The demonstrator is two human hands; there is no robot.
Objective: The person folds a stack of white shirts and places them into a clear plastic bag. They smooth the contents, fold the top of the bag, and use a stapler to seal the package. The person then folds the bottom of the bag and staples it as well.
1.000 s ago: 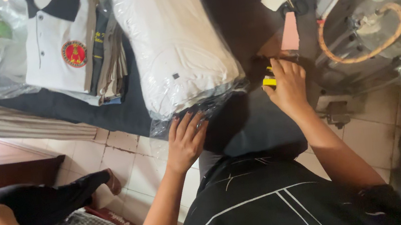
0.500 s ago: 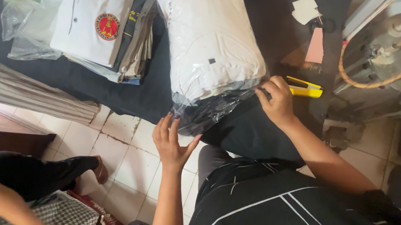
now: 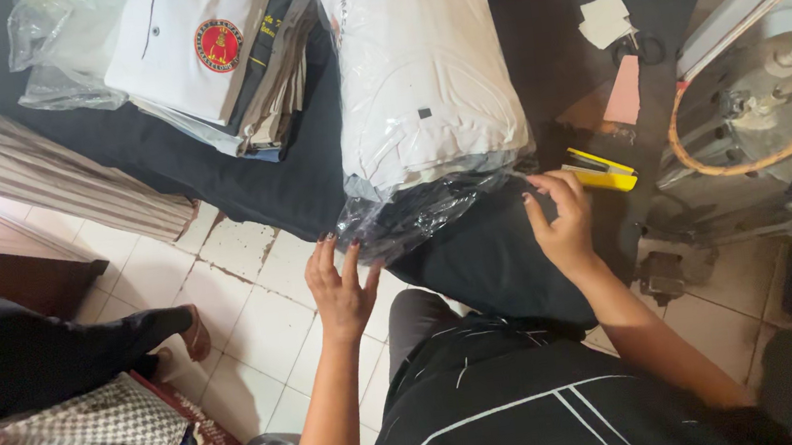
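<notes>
My right hand [image 3: 563,218] has left the yellow stapler [image 3: 599,170] and rests open beside it. My left hand [image 3: 341,288], fingers spread, touches the plastic-wrapped bundle of white shirts [image 3: 420,81] overhanging the table's [image 3: 292,180] near edge.

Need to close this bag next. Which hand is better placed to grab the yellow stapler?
Probably the right hand: its fingertips lie right beside the yellow stapler on the black cloth. The left hand is at the bag's open plastic end, on the far side from it.
</notes>
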